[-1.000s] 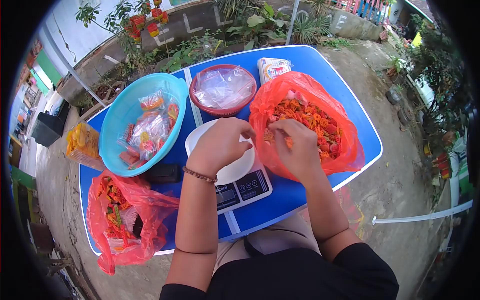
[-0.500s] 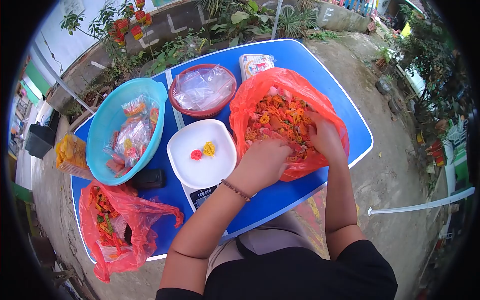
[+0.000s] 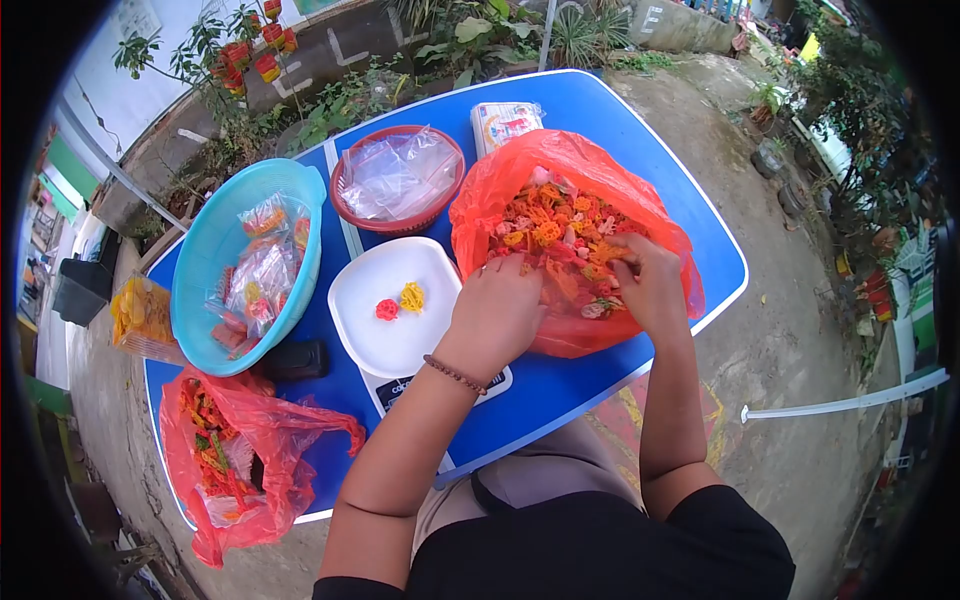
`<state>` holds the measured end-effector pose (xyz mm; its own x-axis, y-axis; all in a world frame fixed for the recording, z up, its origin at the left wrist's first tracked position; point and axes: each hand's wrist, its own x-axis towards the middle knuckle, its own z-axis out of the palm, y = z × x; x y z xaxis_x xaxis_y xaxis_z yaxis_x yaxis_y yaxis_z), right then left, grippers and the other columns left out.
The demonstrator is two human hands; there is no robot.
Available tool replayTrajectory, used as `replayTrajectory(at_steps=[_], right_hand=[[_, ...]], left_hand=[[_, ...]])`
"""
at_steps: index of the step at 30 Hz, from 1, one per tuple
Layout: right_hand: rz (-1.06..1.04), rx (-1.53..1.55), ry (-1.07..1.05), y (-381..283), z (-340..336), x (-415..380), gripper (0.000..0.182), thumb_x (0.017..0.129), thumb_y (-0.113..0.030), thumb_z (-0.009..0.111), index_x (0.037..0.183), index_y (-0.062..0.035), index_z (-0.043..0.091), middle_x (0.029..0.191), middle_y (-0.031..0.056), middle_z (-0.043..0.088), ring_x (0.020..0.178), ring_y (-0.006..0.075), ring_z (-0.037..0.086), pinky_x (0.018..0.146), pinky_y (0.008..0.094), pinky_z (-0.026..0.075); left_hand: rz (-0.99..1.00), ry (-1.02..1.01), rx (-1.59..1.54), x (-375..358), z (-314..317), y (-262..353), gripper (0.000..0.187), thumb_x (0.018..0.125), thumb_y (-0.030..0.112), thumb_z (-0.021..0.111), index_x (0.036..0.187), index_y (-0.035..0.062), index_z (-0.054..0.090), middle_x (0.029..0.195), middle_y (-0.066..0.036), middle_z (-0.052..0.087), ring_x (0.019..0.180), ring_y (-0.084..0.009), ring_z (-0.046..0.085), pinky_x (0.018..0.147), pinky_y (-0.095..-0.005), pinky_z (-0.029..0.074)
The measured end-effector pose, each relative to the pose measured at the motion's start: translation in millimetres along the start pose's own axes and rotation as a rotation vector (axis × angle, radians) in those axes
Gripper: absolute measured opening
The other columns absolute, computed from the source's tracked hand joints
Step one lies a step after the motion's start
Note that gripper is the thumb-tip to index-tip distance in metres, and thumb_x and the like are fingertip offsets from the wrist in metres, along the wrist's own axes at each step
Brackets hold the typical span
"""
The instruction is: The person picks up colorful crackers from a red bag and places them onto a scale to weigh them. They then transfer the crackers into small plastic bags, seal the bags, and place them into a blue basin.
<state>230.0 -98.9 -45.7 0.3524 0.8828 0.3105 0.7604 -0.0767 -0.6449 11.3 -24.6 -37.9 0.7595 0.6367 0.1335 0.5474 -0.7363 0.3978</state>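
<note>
A red plastic bag stands wide open, filled with orange, red, pink and yellow lacy crackers. My left hand, with a beaded bracelet at the wrist, reaches over its near left rim; the fingers bend down among the crackers, their tips partly hidden. From the right side my right hand reaches in, thumb and fingers curled around an orange cracker. Left of the bag, a white tray sits on a digital kitchen scale. One pink cracker and one yellow cracker lie on it.
On the blue table are a turquoise basket of filled packets, a red basket of clear plastic bags and a wrapped white pack. A second red bag, a black object and a yellow-filled container stand left.
My left hand has shifted slightly left, its fingers spreading further over the crackers. My right hand's fingers have come into view around an orange piece. The camera view has moved slightly.
</note>
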Motion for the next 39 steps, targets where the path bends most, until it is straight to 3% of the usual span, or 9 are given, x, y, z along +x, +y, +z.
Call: replayTrajectory(at_steps=[1,4,7,10,16,25,29,34,39], right_hand=[[0.037,-0.022,0.036,3,-3,1,0.028,0.087,0.006,0.068,0.114,-0.0015,0.072,0.109,0.0220,0.074,0.091,0.0234,0.076,0.074,0.0344,0.059],[0.129,-0.011,0.060,3,-11,0,0.028,0.083,0.006,0.068,0.109,-0.0009,0.072,0.102,0.0208,0.074,0.093,0.0358,0.072,0.084,0.0390,0.058],[-0.195,-0.220,0.099,4,-11,-3,0.029,0.082,0.003,0.070,0.111,-0.0022,0.073,0.108,0.0187,0.073,0.100,0.0353,0.070,0.089,0.0417,0.056],[-0.248,-0.018,-0.056,-12,-9,-7,0.030,0.080,0.000,0.072,0.110,-0.0039,0.074,0.113,0.0150,0.071,0.108,0.0353,0.066,0.098,0.0442,0.052],[-0.508,-0.075,-0.341,-21,26,-17,0.027,0.079,-0.008,0.073,0.106,-0.0117,0.077,0.117,0.0086,0.068,0.121,0.0355,0.056,0.107,0.0502,0.045],[-0.140,-0.452,-0.190,-14,-3,-6,0.034,0.073,-0.008,0.076,0.107,-0.0118,0.077,0.130,0.0108,0.066,0.125,0.0365,0.055,0.109,0.0481,0.043],[-0.194,-0.417,-0.172,-17,-1,-10,0.047,0.068,-0.007,0.080,0.115,-0.0088,0.074,0.136,0.0149,0.061,0.127,0.0385,0.054,0.110,0.0500,0.043],[-0.101,-0.300,-0.326,-27,-20,-20,0.057,0.065,-0.006,0.083,0.120,-0.0067,0.071,0.140,0.0196,0.055,0.131,0.0409,0.051,0.111,0.0477,0.044],[-0.069,-0.423,-0.325,-23,-31,-27,0.066,0.063,-0.007,0.086,0.126,-0.0068,0.068,0.143,0.0208,0.052,0.133,0.0411,0.050,0.111,0.0454,0.045]], left_hand=[[-0.021,-0.020,0.015,1,0,0,0.027,0.084,0.014,0.071,0.107,-0.0001,0.070,0.127,-0.025,0.064,0.119,-0.0400,0.062,0.104,-0.0461,0.050],[0.105,0.172,-0.027,4,15,2,0.025,0.083,0.008,0.066,0.106,0.0006,0.070,0.130,-0.024,0.063,0.122,-0.0391,0.060,0.104,-0.0466,0.049],[0.204,0.143,-0.085,2,18,8,0.024,0.081,0.005,0.062,0.103,0.0015,0.071,0.131,-0.024,0.062,0.124,-0.0385,0.059,0.105,-0.0471,0.049],[0.100,0.176,0.065,2,13,0,0.023,0.081,0.006,0.065,0.102,0.0021,0.071,0.130,-0.022,0.063,0.118,-0.0381,0.062,0.100,-0.0461,0.052],[-0.037,0.205,0.128,4,6,-18,0.017,0.080,0.012,0.072,0.094,0.0031,0.074,0.125,-0.019,0.066,0.105,-0.0353,0.067,0.087,-0.0440,0.058],[-0.068,0.008,0.134,-4,-10,-11,0.015,0.070,0.019,0.083,0.078,0.0078,0.075,0.122,-0.016,0.068,0.104,-0.0331,0.068,0.086,-0.0429,0.058],[-0.101,-0.157,0.088,-7,-27,-2,0.023,0.065,0.022,0.087,0.080,0.0085,0.076,0.126,-0.016,0.067,0.106,-0.0337,0.068,0.088,-0.0432,0.057],[-0.008,-0.097,0.041,-9,-19,3,0.038,0.063,0.025,0.089,0.094,0.0083,0.077,0.133,-0.019,0.062,0.113,-0.0353,0.066,0.093,-0.0434,0.056],[-0.036,-0.098,0.061,-9,-15,10,0.057,0.062,0.028,0.091,0.113,0.0083,0.074,0.144,-0.020,0.053,0.122,-0.0363,0.060,0.097,-0.0451,0.055]])
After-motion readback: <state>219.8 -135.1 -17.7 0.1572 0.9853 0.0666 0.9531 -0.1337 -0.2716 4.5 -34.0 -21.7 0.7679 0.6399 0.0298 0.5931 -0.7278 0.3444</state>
